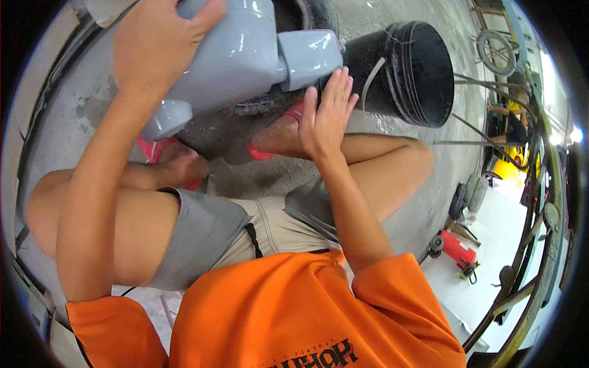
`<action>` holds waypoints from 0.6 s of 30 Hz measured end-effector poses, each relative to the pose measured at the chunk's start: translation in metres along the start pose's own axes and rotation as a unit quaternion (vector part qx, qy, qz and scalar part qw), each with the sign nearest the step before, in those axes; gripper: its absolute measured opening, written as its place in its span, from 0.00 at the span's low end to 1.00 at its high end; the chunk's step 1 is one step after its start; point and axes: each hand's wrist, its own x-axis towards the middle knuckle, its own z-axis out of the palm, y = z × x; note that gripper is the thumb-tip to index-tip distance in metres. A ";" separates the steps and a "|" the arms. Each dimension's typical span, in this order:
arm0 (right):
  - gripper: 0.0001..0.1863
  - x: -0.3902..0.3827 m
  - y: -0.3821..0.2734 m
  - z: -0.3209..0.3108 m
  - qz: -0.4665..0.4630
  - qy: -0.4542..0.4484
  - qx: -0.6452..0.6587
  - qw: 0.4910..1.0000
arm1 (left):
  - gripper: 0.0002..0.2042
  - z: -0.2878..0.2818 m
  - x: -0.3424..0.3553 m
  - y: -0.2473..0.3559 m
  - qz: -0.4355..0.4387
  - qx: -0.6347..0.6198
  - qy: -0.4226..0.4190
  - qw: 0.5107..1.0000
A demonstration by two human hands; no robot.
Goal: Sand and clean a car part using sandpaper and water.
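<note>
A glossy grey part (236, 52) with a big rounded body fills the upper middle, its kind unclear to me. From its right end a smaller block (307, 55) juts out, and a rounded stub (167, 118) sticks out at its lower left. My left hand (161, 46) grips the body's upper left, thumb spread over it; its other fingers are partly cut off by the picture's top edge. My right hand (330, 113) has its fingers stretched out flat, with the tips at the lower right corner of the smaller block. Nothing is held in the right hand.
Beneath the grey part is a black tyre (316, 15), partly hidden. A wet black bucket (402, 73) lies or stands just right of it. My feet in red footwear flank the part. Metal bars (540, 264), a red machine (457, 248) and another person (512, 119) are at right.
</note>
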 end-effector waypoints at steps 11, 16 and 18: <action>0.34 0.025 0.001 -0.019 -0.278 -0.073 -0.019 0.958 | 0.20 -0.003 0.000 0.021 0.041 -0.031 0.086 0.995; 0.34 0.041 0.003 -0.016 -0.342 -0.088 -0.053 0.934 | 0.19 -0.010 0.001 0.028 -0.024 -0.082 0.018 0.996; 0.33 0.047 0.005 -0.013 -0.376 -0.077 -0.090 0.919 | 0.19 -0.011 0.002 0.027 -0.032 -0.076 0.003 0.997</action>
